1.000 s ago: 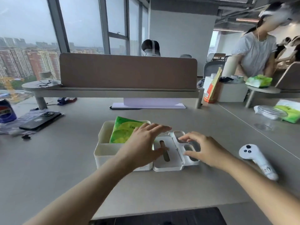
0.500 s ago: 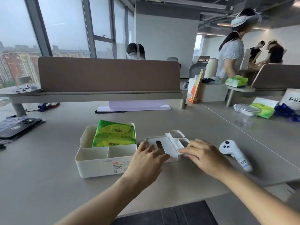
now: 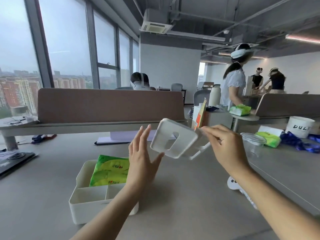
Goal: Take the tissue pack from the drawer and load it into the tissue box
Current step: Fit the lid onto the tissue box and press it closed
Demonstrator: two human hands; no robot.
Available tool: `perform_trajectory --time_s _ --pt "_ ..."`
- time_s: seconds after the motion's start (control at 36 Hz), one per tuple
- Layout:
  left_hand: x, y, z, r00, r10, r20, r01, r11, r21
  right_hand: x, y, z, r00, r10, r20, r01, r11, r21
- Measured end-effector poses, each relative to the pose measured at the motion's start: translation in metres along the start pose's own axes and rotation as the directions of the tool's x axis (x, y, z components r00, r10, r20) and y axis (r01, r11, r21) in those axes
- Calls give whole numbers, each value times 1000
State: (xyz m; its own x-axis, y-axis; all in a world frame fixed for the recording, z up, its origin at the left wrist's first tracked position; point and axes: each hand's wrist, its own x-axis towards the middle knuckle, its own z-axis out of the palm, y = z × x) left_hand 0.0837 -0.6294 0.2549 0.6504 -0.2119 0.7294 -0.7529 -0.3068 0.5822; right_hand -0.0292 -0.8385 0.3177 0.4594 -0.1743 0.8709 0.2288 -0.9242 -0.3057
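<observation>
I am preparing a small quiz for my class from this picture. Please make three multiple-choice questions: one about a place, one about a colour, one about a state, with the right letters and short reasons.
1. Where does the tissue pack lie?
A. in the large compartment of the white box
B. on the bare desk
C. in the left hand

2. What colour is the tissue pack's wrapper?
A. blue
B. green and yellow
C. red

3. What is the state of the white lid?
A. closed on the box
B. flat on the desk
C. raised in the air and tilted

Answers:
1. A, the pack lies inside the box's far, large compartment.
2. B, its wrapper shows green and yellow.
3. C, the right hand pinches the lid's edge above the desk, while the left hand is open beside it; whether its thumb touches the lid is not clear.
</observation>
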Motion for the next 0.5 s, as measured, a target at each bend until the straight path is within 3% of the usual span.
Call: perform_trajectory --time_s 0.14,0.39,0.5 --pt "9 1 1 996 -89 11 90 986 -138 13 -15 10 989 130 -75 -117 981 155" --pt "24 -23 -19 945 -326 -20 304 900 -311 13 -31 49 957 285 -50 -245 890 385" --pt "22 -32 -38 945 -326 24 315 891 -325 13 -45 66 938 347 -19 -295 823 484"
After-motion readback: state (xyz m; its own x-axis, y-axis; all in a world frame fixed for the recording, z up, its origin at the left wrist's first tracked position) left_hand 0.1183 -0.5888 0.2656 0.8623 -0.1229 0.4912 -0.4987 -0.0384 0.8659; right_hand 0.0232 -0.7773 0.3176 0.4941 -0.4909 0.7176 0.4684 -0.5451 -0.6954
